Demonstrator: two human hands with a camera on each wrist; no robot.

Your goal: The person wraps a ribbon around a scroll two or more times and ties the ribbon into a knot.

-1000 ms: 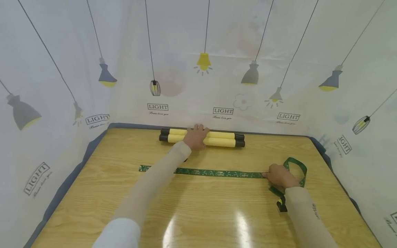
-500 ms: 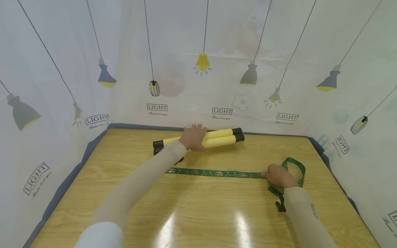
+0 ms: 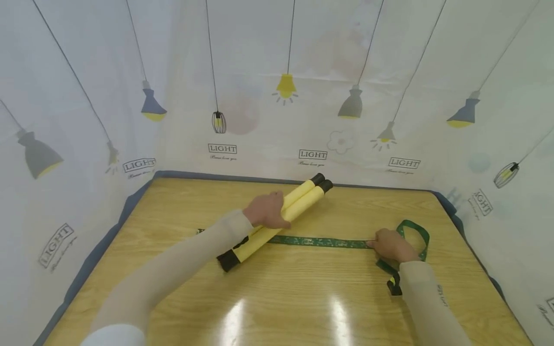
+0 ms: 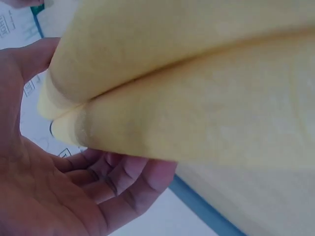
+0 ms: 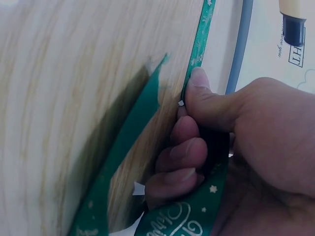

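My left hand (image 3: 267, 211) grips two yellow tubes (image 3: 303, 204) with black ends, its thumb on one side and fingers on the other. They lie side by side, slanting from back right to front left, and cross over a green printed ribbon (image 3: 322, 241). In the left wrist view the yellow tubes (image 4: 197, 103) fill most of the picture. The ribbon runs straight across the table to my right hand (image 3: 393, 245), which pinches it between thumb and curled fingers. Past that hand the ribbon loops round; the right wrist view shows the pinched ribbon (image 5: 198, 44) and its loose loop.
A small black object (image 3: 394, 287) with a yellow patch lies beside my right wrist. The wooden table (image 3: 303, 298) meets lamp-printed white sheeting (image 3: 259, 62) at the back and sides, with a blue strip (image 3: 195, 176) along its edge.
My left hand has drawn the yellow tubes from the back edge toward me, turning them from level to slanted so they now cross the ribbon. The right hand stays in place on the ribbon.
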